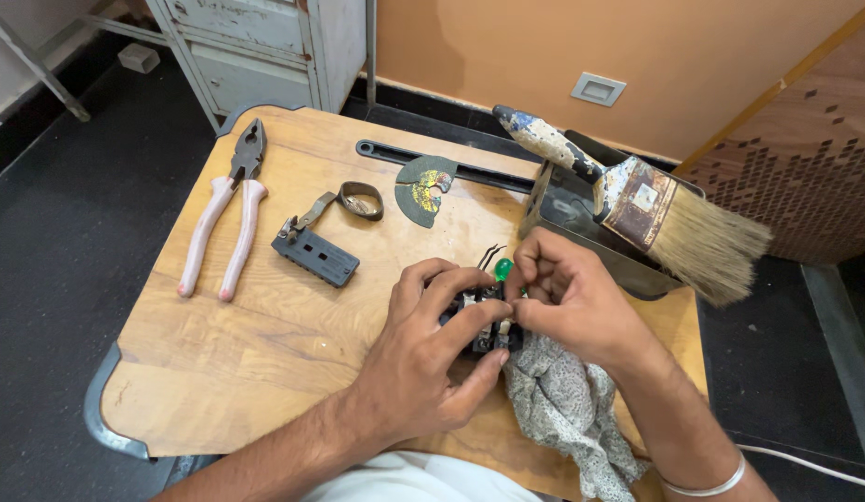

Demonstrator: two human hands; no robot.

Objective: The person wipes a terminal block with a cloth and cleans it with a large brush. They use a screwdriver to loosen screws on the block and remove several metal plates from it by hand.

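So, going across the wooden desk top [265, 335] from the left: a pair of pliers [223, 209] with pale pink grips lay at the upper left of the frame, jaws pointing away. Just right of them sat a flat black plastic block [316, 254] with a metal strip and a dark ring [360, 200] attached to it, then a half-moon disc [423, 189] in dull green with yellow and red markings, lying against a long black bar [451, 165].

Centre frame was where the work was. The left hand [423, 358] was wrapped around a small black electrical part [484, 325], thumb underneath and fingers curled over the top, clamped on it pretty firmly. The right hand [567, 297] came in from the other side with its fingertips pinched together on the upper edge of the same part, right by a little green lamp [503, 270] and two thin dark wires [489, 254] sticking up. My read: this was the fiddly bit, working some small piece on the part while the other hand steadied it. Whatever followed would need a steady hold and a fine fingertip touch, since those wires looked easy to bend.

A patterned cloth [567, 418] lay under the right wrist. At the upper right, a worn paint brush [637, 200] rested across a dark metal box [581, 232].
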